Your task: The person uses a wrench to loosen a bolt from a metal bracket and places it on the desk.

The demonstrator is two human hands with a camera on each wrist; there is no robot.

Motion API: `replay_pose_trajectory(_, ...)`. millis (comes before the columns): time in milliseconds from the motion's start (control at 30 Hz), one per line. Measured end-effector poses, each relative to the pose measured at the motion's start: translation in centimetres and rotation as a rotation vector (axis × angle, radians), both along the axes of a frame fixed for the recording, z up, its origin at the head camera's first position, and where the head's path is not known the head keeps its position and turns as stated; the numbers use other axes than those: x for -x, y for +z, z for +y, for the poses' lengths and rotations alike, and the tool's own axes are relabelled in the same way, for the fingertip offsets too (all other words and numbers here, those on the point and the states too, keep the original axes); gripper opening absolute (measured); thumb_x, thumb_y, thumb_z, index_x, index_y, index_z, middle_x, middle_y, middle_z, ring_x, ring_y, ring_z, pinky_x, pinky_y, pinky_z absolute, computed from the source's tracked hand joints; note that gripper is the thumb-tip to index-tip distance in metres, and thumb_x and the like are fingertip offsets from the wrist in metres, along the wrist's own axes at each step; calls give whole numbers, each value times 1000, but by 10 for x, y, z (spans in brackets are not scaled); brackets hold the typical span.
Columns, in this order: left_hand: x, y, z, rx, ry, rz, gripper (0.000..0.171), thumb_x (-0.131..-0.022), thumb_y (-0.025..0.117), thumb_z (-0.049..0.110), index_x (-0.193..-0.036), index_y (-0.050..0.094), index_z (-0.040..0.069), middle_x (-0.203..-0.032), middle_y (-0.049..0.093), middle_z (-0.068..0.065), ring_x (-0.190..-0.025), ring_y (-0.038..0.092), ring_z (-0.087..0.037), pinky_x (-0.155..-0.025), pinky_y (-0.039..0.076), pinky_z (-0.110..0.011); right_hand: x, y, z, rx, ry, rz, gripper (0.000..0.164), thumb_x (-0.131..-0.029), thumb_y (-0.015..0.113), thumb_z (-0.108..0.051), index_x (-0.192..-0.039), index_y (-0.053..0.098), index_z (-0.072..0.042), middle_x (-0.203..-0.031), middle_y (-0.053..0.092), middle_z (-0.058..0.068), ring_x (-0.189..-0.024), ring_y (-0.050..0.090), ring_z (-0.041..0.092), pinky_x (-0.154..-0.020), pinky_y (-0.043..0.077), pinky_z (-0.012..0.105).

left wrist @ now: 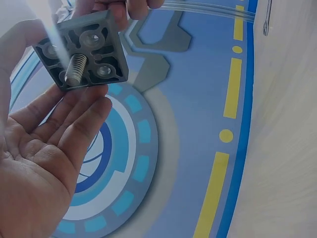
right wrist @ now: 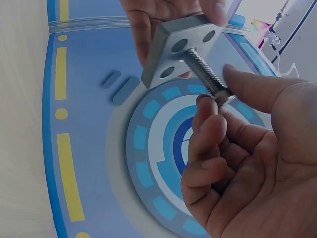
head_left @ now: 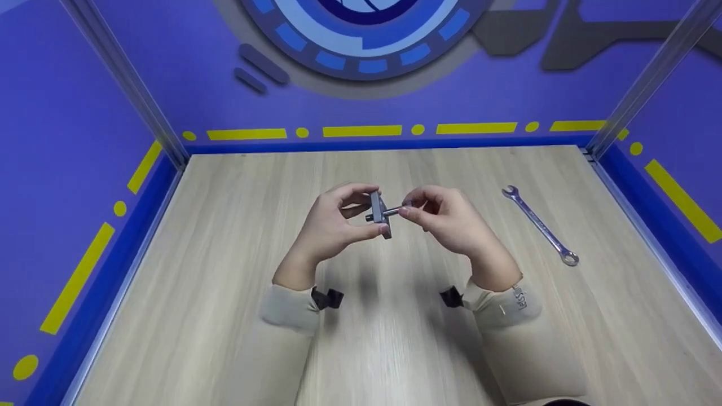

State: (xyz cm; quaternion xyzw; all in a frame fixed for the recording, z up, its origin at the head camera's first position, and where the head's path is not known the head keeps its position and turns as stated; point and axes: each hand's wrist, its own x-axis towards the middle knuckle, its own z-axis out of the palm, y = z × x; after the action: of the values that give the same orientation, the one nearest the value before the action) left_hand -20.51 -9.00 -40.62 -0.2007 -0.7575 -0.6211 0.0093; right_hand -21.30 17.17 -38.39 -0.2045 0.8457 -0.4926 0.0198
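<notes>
My left hand holds a square grey plate by its edges, between thumb and fingers, up above the table. In the right wrist view the plate's flat face shows round holes near its corners. A threaded bolt runs through the plate, and its end pokes out of the ribbed back in the left wrist view. My right hand pinches the bolt's head between thumb and fingertips. Most of the shank shows between the head and the plate's flat face.
A combination wrench lies slanted on the wooden table, to the right of my right hand. Blue panels with yellow marks close in the back and both sides, with metal rails at the corners.
</notes>
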Motion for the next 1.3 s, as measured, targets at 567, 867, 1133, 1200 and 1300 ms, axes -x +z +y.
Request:
replay_pose_trajectory(567, 0, 2, 0, -107, -38, -118, 67, -87, 99, 11, -148, 70, 2, -148, 70, -15, -137, 75, -32, -117, 64, -30, -2, -1, 4, 144, 56, 112, 27, -96, 84, 5, -122, 84, -4, -122, 76, 13, -77, 61, 10, -68, 53, 17)
replay_pose_trajectory(867, -4, 4, 4, -24, -14, -59, 67, -85, 101, 17, -146, 73, 6, -146, 72, -11, -136, 76, -29, -119, 63, -29, 0, 1, 2, 28, -61, -105, 58, -117, 63, -44, -76, 72, -4, -60, 56, -5, -54, 49, 11, -49, 40, 23)
replay_pose_trajectory(1133, -4, 6, 4, 7, 11, -28, 68, -85, 102, 20, -145, 74, 10, -144, 73, -8, -135, 76, -27, -119, 63, -28, 0, 2, 5, 5, 0, -38, 25, -111, 75, -26, -97, 79, -5, -78, 65, 0, -66, 55, 11, -57, 47, 20)
replay_pose_trajectory(1200, -4, 6, 3, 3, 20, -31, 67, -84, 102, 19, -145, 74, 10, -143, 74, -7, -135, 76, -27, -120, 63, -28, 0, 2, 5, 13, 7, -12, 16, -107, 80, -20, -109, 83, -4, -85, 69, 2, -69, 57, 10, -59, 50, 20)
replay_pose_trajectory(1300, -4, 5, 2, -15, 23, -48, 66, -85, 101, 17, -145, 74, 10, -144, 74, -7, -135, 76, -27, -120, 62, -28, -1, 2, 6, 40, -3, 15, 20, -101, 86, -12, -119, 85, -4, -82, 70, 1, -66, 54, 8, -56, 46, 19)
